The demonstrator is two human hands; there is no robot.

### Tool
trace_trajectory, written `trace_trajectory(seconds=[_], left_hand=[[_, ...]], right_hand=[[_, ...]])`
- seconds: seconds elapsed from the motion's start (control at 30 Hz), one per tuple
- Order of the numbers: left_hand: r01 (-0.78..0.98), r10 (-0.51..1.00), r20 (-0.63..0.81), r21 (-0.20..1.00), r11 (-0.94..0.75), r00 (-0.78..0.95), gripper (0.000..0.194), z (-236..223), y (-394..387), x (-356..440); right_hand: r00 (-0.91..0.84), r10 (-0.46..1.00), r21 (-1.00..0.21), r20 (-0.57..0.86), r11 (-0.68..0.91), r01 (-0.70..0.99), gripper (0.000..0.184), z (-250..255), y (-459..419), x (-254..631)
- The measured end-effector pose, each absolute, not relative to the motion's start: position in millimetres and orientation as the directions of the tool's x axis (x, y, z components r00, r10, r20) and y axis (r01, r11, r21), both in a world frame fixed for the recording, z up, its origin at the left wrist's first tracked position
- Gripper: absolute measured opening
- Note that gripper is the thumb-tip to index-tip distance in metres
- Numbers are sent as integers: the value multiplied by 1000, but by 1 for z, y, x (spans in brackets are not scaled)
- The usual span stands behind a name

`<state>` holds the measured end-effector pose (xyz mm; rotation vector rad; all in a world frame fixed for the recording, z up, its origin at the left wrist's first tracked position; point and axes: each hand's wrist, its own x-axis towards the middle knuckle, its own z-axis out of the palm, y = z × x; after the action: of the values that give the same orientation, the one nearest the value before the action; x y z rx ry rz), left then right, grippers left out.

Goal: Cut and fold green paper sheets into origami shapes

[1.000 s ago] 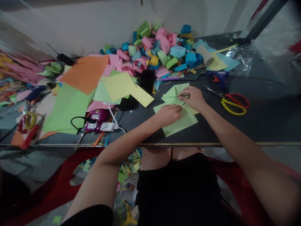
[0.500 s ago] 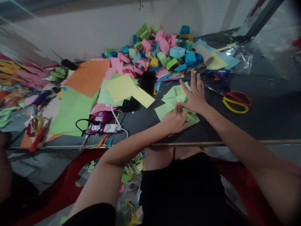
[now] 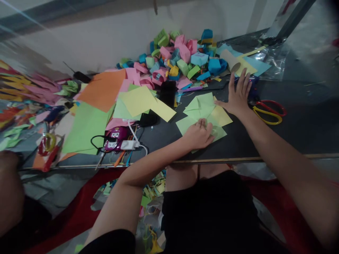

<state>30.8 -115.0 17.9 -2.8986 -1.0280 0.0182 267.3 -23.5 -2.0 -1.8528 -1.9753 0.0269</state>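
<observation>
A folded light green paper (image 3: 199,109) lies on the dark table (image 3: 296,137) in front of me, with a yellow sheet (image 3: 221,116) partly under it. My left hand (image 3: 199,134) rests on the paper's near part, fingers curled and pressing it down. My right hand (image 3: 238,95) is open with fingers spread, stretched to the right of the paper, over a blue glue gun (image 3: 252,92). Red and yellow scissors (image 3: 268,112) lie just right of that hand.
A heap of small folded paper boxes (image 3: 180,56) sits at the back by the wall. Large orange, green and yellow sheets (image 3: 106,102) cover the left. A black phone (image 3: 166,92), a white plug and cables (image 3: 124,141) lie left of the paper. Another person's arm (image 3: 10,190) is at far left.
My right hand has lifted off the green paper, opened and moved right and away toward the glue gun and scissors. My left hand stays pressed on the paper.
</observation>
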Motion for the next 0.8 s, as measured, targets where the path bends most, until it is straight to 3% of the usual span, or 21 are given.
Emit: trace_trajectory(seconds=[0.1,0.2,0.27,0.33,0.43,0.53,0.8], left_hand=[[622,621,52,-20,-783,782,51,14,-114,29],[617,619,158,68,-784,769,41,7,-105,25],[620,631,253,130,-774,734,36,3,-91,20],[632,651,346,183,-753,676,35,0,-71,12],[687,723,412,265,-677,554,38,-6,-38,-2],[640,713,358,316,-700,603,33,-13,-14,-12],[634,693,338,283,-720,636,31,-20,-11,-10]], right_hand=[[-79,924,-286,374,195,938,111,11,-35,259],[-157,868,-300,472,326,897,73,12,-39,248],[-258,847,-315,465,431,846,48,5,-36,243],[-388,827,-333,407,530,780,35,-3,-32,240],[-484,802,-361,350,592,721,30,-10,-28,237],[-488,801,-368,346,594,715,27,-8,-29,236],[-469,822,-373,323,566,735,26,-1,-36,234]])
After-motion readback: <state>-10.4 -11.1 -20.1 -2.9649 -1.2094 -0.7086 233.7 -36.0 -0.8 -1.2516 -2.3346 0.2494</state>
